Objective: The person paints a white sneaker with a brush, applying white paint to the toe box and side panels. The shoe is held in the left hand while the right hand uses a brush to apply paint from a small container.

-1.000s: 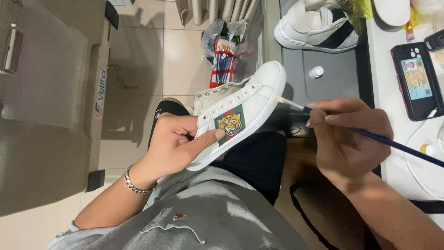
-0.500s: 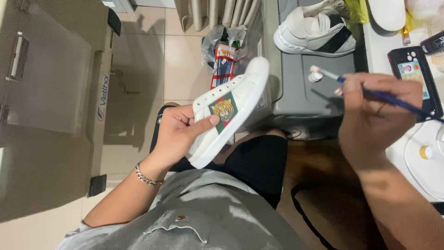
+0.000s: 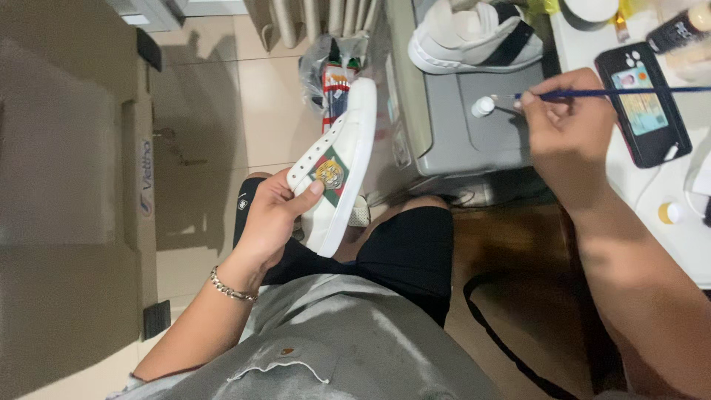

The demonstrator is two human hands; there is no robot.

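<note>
A seated person's left hand (image 3: 270, 218) grips a white sneaker (image 3: 337, 167) with a tiger patch on a green-and-red stripe, sole turned to the right, held over the lap at frame centre. The right hand (image 3: 566, 133), at two o'clock from the sneaker, pinches a thin blue paintbrush (image 3: 615, 92), its tip beside a small white bottle cap (image 3: 483, 107) on a grey case (image 3: 474, 126). A second sneaker (image 3: 474, 37) rests at twelve o'clock; a phone (image 3: 644, 104) lies on the white table (image 3: 666, 244) at three o'clock, and a cardboard box (image 3: 74, 185) fills nine o'clock.
</note>
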